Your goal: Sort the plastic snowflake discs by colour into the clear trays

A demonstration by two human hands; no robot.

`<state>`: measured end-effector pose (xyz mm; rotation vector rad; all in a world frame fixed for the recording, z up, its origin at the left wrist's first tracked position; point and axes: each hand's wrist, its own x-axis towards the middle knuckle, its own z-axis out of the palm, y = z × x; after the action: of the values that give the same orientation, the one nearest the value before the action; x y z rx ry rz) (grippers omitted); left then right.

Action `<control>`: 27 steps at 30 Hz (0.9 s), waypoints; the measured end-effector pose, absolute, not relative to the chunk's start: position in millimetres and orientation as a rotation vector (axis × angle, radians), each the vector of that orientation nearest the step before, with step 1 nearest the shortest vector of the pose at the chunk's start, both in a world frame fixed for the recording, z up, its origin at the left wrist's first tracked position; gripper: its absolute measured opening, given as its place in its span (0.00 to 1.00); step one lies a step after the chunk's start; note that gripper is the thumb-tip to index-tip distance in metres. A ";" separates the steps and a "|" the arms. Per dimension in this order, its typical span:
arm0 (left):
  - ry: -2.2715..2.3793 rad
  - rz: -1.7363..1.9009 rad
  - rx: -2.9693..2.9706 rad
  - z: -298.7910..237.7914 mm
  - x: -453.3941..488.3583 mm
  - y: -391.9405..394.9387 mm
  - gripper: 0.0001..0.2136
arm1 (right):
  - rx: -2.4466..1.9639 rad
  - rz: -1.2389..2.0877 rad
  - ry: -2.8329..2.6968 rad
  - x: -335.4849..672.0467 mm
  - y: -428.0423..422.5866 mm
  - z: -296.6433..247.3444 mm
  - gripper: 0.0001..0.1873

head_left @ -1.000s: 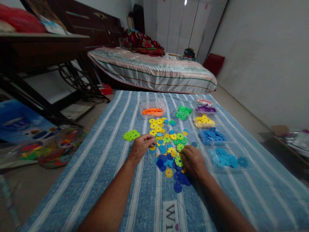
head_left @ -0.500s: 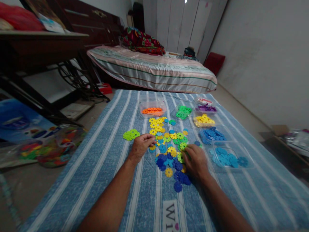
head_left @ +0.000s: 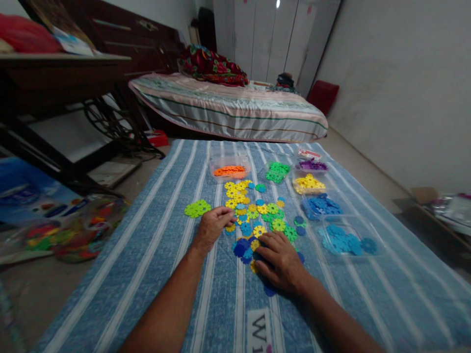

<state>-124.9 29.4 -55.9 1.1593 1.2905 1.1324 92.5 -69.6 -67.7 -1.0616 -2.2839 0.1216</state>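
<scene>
A mixed pile of flower-shaped plastic discs lies on the striped blue cloth, with yellow discs (head_left: 235, 193), green discs (head_left: 278, 224) and dark blue discs (head_left: 243, 247) among them. At the pile's left edge is my left hand (head_left: 212, 228), its thumb and fingers pinched together; whatever they may hold is hidden. My right hand (head_left: 278, 260) rests palm down over the near part of the pile, fingers stretched out and slightly apart, covering some dark blue and yellow discs. Just beyond my left hand lies a separate group of lime-green discs (head_left: 197, 209).
Clear plastic boxes hold sorted discs: orange (head_left: 230, 171), green (head_left: 277, 171), purple (head_left: 312, 165), yellow (head_left: 309, 184), blue (head_left: 324, 206) and light blue (head_left: 342, 240). Beyond the cloth-covered table (head_left: 154, 274) stands a bed (head_left: 228, 110). A sewing-machine table (head_left: 66, 61) is at left.
My right hand has moved left and nearer to me, from the pile's right edge to over the dark blue discs. More green discs now show there. My left hand stays pinched in place.
</scene>
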 end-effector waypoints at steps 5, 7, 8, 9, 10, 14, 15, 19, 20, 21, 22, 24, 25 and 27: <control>1.296 1.134 1.168 -56.0 -125.7 29.6 0.14 | -1.149 0.016 -2.141 99.1 -63.4 -72.2 0.08; 1.298 1.135 1.168 -56.4 -126.0 29.6 0.14 | -1.338 -0.108 -2.012 108.5 -58.0 -77.7 0.08; 1.299 1.133 1.167 -56.6 -126.2 29.6 0.14 | -1.449 -0.167 -1.944 114.2 -55.3 -80.9 0.09; 1.300 1.132 1.167 -56.8 -126.2 29.6 0.14 | -1.553 -0.217 -1.882 119.8 -53.0 -84.2 0.10; 1.300 1.129 1.169 -57.0 -126.2 29.7 0.14 | -1.639 -0.250 -1.834 124.9 -51.3 -87.3 0.11; 1.302 1.129 1.176 -56.3 -125.7 30.1 0.14 | -1.711 -0.235 -1.846 129.3 -51.7 -94.6 0.12; 1.303 1.131 1.175 -55.8 -125.4 30.2 0.15 | -1.684 -0.212 -1.881 125.7 -53.4 -94.4 0.11; 1.300 1.134 1.168 -53.7 -124.7 30.3 0.17 | -1.557 -0.122 -2.026 104.5 -60.5 -88.5 0.10; 1.300 1.135 1.166 -53.5 -124.6 30.3 0.17 | -1.527 -0.107 -2.050 100.8 -61.4 -86.8 0.09; 1.300 1.135 1.166 -53.4 -124.6 30.3 0.17 | -1.499 -0.099 -2.062 98.8 -61.6 -85.6 0.09; 1.301 1.136 1.166 -53.5 -124.6 30.3 0.17 | -1.480 -0.098 -2.061 98.7 -61.1 -85.1 0.09; 1.300 1.136 1.166 -53.8 -124.7 30.5 0.17 | -1.488 -0.127 -2.008 104.5 -58.0 -85.8 0.10; 1.297 1.135 1.164 -53.9 -124.8 30.5 0.17 | -1.518 -0.154 -1.966 109.7 -55.6 -86.8 0.10; 1.293 1.135 1.160 -54.2 -124.9 30.5 0.17 | -1.614 -0.218 -1.878 121.8 -50.3 -89.6 0.10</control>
<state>-124.9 30.5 -54.2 1.1597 1.2927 1.1351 121.8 -50.3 -89.6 -1.6145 -1.8780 -0.2178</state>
